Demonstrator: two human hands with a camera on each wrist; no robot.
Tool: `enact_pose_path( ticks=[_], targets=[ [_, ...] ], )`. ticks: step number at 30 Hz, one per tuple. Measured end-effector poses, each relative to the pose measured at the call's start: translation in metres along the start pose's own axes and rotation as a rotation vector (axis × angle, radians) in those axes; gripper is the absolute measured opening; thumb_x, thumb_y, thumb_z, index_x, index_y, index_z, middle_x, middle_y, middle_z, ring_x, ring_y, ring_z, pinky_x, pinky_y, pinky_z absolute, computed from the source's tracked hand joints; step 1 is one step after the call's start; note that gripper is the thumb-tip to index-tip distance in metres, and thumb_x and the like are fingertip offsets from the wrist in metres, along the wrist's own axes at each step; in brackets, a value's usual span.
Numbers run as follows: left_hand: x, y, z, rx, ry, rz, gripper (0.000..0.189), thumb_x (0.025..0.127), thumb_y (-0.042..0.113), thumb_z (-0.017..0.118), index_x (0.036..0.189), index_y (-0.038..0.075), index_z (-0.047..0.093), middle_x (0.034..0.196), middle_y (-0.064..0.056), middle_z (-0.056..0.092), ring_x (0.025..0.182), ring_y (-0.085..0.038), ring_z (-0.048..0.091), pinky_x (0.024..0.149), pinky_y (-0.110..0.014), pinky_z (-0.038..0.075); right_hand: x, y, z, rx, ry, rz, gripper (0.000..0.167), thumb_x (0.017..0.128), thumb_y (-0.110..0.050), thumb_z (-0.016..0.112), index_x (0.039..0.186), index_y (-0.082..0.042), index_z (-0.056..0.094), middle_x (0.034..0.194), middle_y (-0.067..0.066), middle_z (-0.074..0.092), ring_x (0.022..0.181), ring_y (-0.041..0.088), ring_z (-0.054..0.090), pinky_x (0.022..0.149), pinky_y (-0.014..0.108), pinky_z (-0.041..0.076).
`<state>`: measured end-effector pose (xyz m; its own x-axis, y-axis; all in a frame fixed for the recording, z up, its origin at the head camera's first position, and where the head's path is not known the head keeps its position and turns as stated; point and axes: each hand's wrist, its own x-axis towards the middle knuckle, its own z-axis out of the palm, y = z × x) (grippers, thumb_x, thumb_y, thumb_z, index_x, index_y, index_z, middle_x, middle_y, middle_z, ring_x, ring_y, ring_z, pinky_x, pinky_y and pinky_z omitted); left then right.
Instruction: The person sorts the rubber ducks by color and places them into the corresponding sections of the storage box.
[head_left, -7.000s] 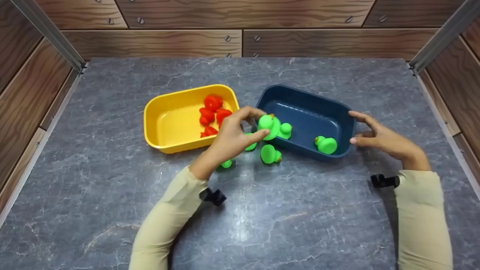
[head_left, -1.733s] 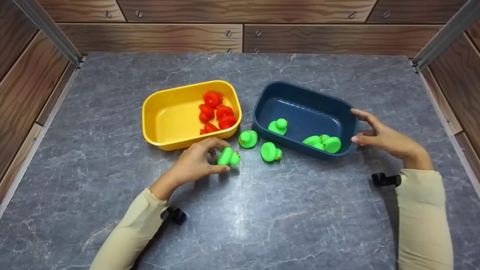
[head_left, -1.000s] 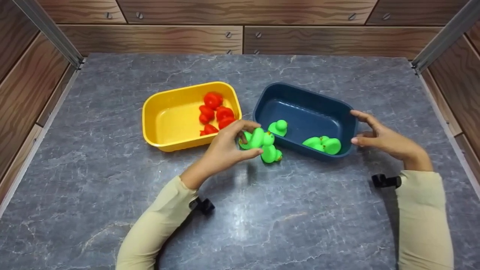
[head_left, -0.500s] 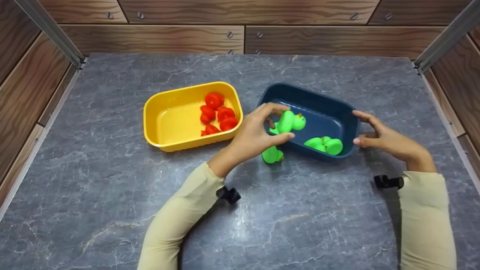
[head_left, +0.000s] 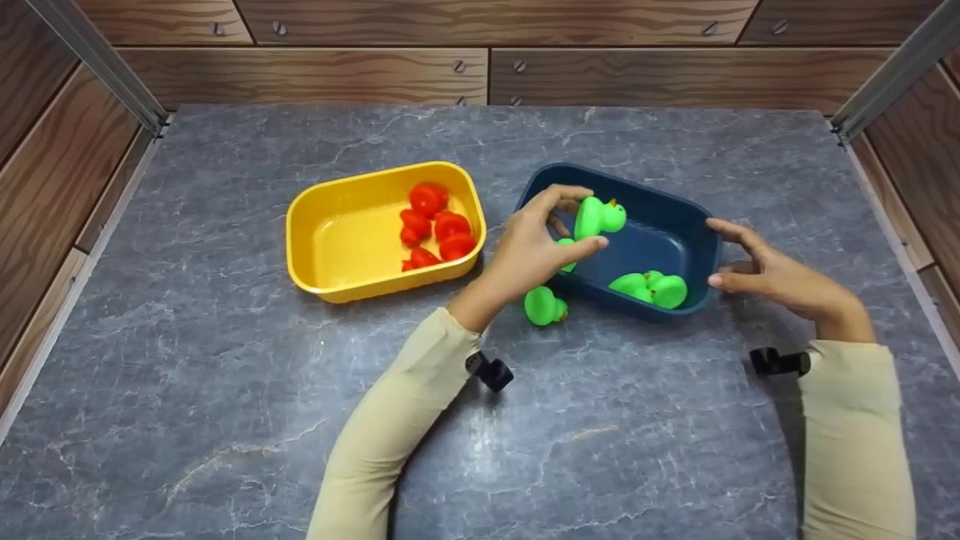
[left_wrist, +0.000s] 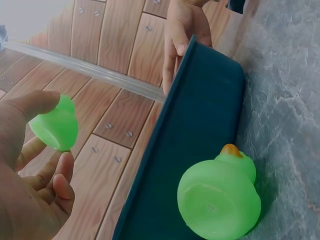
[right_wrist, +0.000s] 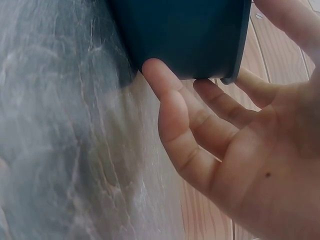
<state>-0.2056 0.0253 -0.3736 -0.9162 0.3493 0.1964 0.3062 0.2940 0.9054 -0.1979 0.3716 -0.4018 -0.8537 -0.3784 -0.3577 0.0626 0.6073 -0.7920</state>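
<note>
In the head view my left hand (head_left: 536,244) pinches a green rubber duck (head_left: 598,217) between thumb and fingers, above the left part of the navy bin (head_left: 630,184). The left wrist view also has this held duck (left_wrist: 57,122) at the fingertips. My right hand (head_left: 787,277) touches the bin's right end from outside with relaxed fingers; the right wrist view has those fingers (right_wrist: 165,82) against the outer wall. Several green ducks (head_left: 667,291) lie in the bin, one partly hidden by my left hand. Another green duck (head_left: 541,306) lies tipped over on the table before the bin.
Left of the navy bin stands a yellow bin (head_left: 330,199) with several red rubber ducks (head_left: 454,225) at its right end. The grey marbled tabletop (head_left: 225,375) is bordered by wood-patterned walls (head_left: 315,79) at the back and sides.
My left hand picked up a green duck from the table before the yellow bin and carried it right over the navy bin. Earlier, more green ducks came into that bin. My right hand stayed put.
</note>
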Motion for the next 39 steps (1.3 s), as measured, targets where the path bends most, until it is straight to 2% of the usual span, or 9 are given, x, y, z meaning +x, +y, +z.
enact_pose_path(
  ticks=[6,10,17,24,33,39],
  targets=[
    [0.009,0.004,0.007,0.171,0.019,-0.005,0.053,0.082,0.034,0.077,0.129,0.023,0.055,0.118,0.002,0.06,0.105,-0.016,0.057,0.085,-0.021,0.046,0.0,-0.001,-0.001,0.001,-0.002,0.003,0.08,0.097,-0.022,0.057,0.156,-0.028,0.003,0.16,0.02,-0.003,0.102,-0.007,0.053,0.082,0.021,0.048],
    [0.014,0.006,0.01,0.221,0.009,-0.011,0.055,0.083,0.036,0.076,0.131,0.023,0.055,0.119,0.002,0.06,0.112,-0.018,0.054,0.09,-0.022,0.044,-0.001,-0.001,0.0,0.012,-0.007,0.0,0.078,0.098,-0.021,0.057,0.155,-0.03,0.004,0.16,0.019,-0.001,0.101,-0.003,0.056,0.082,0.024,0.049],
    [0.02,0.005,0.013,0.252,-0.024,-0.048,0.057,0.083,0.041,0.074,0.134,0.025,0.052,0.12,0.005,0.059,0.112,-0.012,0.052,0.09,-0.021,0.043,0.0,-0.001,0.001,0.021,-0.014,-0.009,0.079,0.098,-0.02,0.057,0.155,-0.029,0.004,0.159,0.019,-0.002,0.1,0.0,0.058,0.081,0.026,0.049],
    [0.026,0.002,0.019,0.238,-0.008,-0.058,0.057,0.083,0.044,0.073,0.133,0.026,0.052,0.119,0.007,0.059,0.114,-0.012,0.053,0.091,-0.021,0.043,0.0,0.0,0.0,0.006,-0.003,-0.001,0.081,0.097,-0.02,0.058,0.156,-0.027,0.003,0.16,0.02,-0.003,0.101,-0.005,0.055,0.081,0.022,0.048],
    [0.034,0.002,0.029,0.272,0.031,-0.078,0.058,0.083,0.048,0.071,0.134,0.027,0.052,0.121,0.01,0.059,0.114,-0.011,0.05,0.088,-0.021,0.042,0.001,-0.002,0.0,0.0,-0.004,0.012,0.08,0.097,-0.022,0.058,0.155,-0.029,0.003,0.16,0.02,-0.003,0.101,-0.004,0.055,0.081,0.023,0.048],
    [0.037,0.005,0.033,0.28,0.034,-0.08,0.061,0.084,0.051,0.069,0.138,0.028,0.05,0.13,0.008,0.057,0.12,-0.01,0.046,0.094,-0.024,0.042,0.001,-0.003,0.001,0.014,-0.004,0.002,0.079,0.097,-0.023,0.058,0.155,-0.031,0.004,0.16,0.019,-0.004,0.103,-0.004,0.055,0.083,0.023,0.048]
  ],
)
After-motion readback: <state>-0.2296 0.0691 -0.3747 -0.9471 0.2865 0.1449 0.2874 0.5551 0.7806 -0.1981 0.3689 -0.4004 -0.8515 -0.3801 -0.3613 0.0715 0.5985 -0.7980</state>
